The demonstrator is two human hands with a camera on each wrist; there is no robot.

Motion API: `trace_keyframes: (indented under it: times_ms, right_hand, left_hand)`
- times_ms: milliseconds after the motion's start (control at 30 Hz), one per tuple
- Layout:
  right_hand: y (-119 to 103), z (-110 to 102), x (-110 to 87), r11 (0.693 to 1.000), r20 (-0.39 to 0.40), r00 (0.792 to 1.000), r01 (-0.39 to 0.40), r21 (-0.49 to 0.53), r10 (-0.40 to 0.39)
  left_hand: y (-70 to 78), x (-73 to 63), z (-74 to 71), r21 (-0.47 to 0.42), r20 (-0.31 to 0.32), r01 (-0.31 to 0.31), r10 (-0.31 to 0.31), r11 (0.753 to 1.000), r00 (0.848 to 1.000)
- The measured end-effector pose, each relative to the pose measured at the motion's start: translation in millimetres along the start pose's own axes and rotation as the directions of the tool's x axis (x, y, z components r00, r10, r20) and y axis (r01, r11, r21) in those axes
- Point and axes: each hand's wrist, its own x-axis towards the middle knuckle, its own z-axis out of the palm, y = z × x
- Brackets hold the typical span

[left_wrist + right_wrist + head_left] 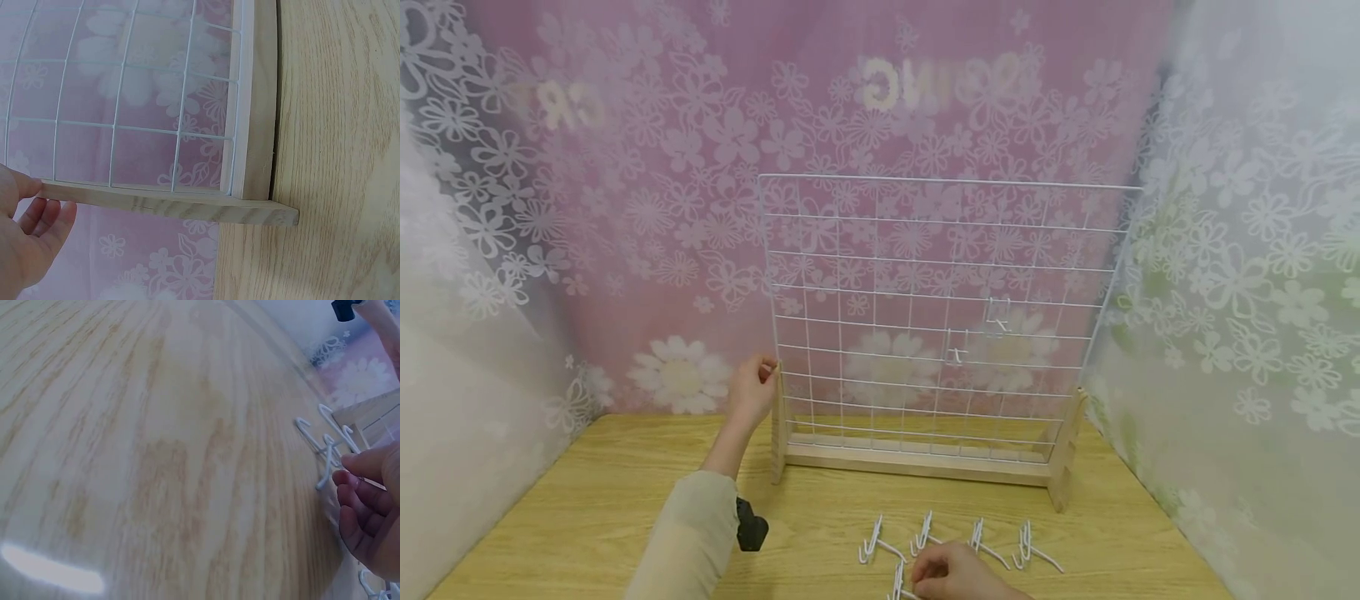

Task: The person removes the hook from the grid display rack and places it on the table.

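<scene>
A white wire grid panel [917, 308] stands upright in a pale wooden stand [917, 467]. My left hand [752, 392] pinches the upper end of the stand's left upright [131, 201], thumb on one side and fingers on the other. Two white hooks hang on the grid, one hook [997, 317] higher and to the right of the other hook [957, 348]. Near the front of the table, my right hand [958, 573] pinches a white wire hook [326, 450] between thumb and index finger. Its far end is hidden by the fingertips.
Several more white hooks [928, 533] lie in a row on the wood-grain table [602, 500], between the right hand and the stand. A pink flowered curtain [700, 208] hangs behind, with pale flowered curtain [1247, 292] at the right side. A black device [751, 525] sits at the left wrist.
</scene>
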Motion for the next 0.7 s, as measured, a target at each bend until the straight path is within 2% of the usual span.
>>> trace_keyframes:
  times_ms: [133,300,533,700]
  right_hand:
    - [-9.0,-6.3,-2.4,0.997,-0.069,0.995,-0.069,-0.033,0.066]
    - [-21.0,-18.7,-3.3,0.990,-0.147,0.989,-0.053,-0.132,0.033]
    - [-32.9,-39.8,-2.8,0.988,-0.186,0.980,-0.091,-0.128,0.066]
    - [-43.8,-52.8,-2.0,0.982,-0.221,0.974,-0.078,-0.172,0.038]
  left_hand:
    - [1.9,-0.7,-0.8,0.002,0.007,0.003,-0.003,1.000,1.000]
    - [1.9,-1.9,-0.9,-0.004,0.005,0.008,-0.008,1.000,1.000]
    - [2.0,-1.4,-1.2,-0.006,0.010,0.005,-0.005,1.000,1.000]
    - [2.5,-1.4,-0.8,-0.007,0.011,0.001,-0.001,1.000,1.000]
